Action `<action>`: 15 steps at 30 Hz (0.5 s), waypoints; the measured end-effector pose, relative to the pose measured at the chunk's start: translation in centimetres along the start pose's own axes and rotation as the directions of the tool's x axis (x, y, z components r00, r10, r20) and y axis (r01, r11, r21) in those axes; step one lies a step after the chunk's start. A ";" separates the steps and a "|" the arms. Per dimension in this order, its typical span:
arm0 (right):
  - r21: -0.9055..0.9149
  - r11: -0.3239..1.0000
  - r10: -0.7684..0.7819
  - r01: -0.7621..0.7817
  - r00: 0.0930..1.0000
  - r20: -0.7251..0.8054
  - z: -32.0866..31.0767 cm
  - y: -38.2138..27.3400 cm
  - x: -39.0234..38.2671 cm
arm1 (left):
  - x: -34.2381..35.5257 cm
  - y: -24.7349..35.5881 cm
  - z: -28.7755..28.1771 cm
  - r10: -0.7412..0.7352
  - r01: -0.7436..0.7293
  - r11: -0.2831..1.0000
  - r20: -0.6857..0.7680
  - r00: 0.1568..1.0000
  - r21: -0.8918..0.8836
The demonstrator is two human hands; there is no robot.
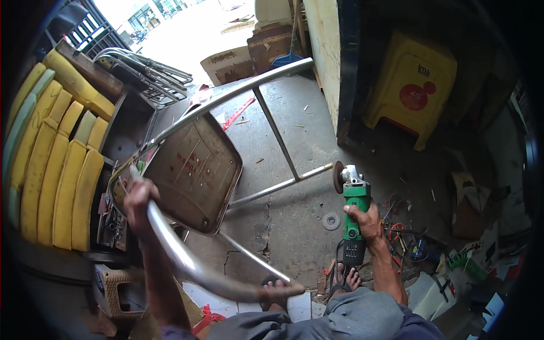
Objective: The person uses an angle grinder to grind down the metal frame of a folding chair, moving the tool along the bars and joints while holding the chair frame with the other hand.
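Observation:
My left hand (140, 203) is wrapped round the bent metal tube of a chair frame (187, 265), which is tipped over on the floor. A rusty metal seat pan (195, 173) with small holes sits between the frame's tubes. In my right hand (367, 220) is a green angle grinder (356, 198), gripped by its body with its head pointing away from me. Its brown disc (338, 177) is at the end of a frame leg (317, 171); whether they touch I cannot tell. My left forearm passes beside the curved tube.
Yellow cushions (54, 170) are stacked at the left, with folded metal chairs (144, 73) behind. A loose disc (331, 221) lies on the floor by the grinder. Tools and wires (416, 246) clutter the right. A yellow plastic stool (416, 85) stands at the far right. My feet are close below.

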State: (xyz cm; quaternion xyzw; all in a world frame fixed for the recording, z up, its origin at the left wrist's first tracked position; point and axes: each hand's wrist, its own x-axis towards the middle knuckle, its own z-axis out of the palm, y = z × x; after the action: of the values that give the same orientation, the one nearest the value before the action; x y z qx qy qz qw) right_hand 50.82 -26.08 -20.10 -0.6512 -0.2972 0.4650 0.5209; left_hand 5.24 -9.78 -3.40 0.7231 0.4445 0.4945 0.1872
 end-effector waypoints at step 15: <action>-0.056 0.998 -0.024 0.023 1.000 -0.007 -3.7 -1.3 -3.2 | 21.2 -11.8 -2.2 -0.050 0.236 0.710 0.288 0.956 -0.663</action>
State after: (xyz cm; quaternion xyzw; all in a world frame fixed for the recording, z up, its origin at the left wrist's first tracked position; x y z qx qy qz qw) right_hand 53.11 -30.01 -17.79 -0.6637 -0.3156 0.4480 0.5091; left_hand 0.36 13.71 0.84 0.6198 0.2560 0.5136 0.5353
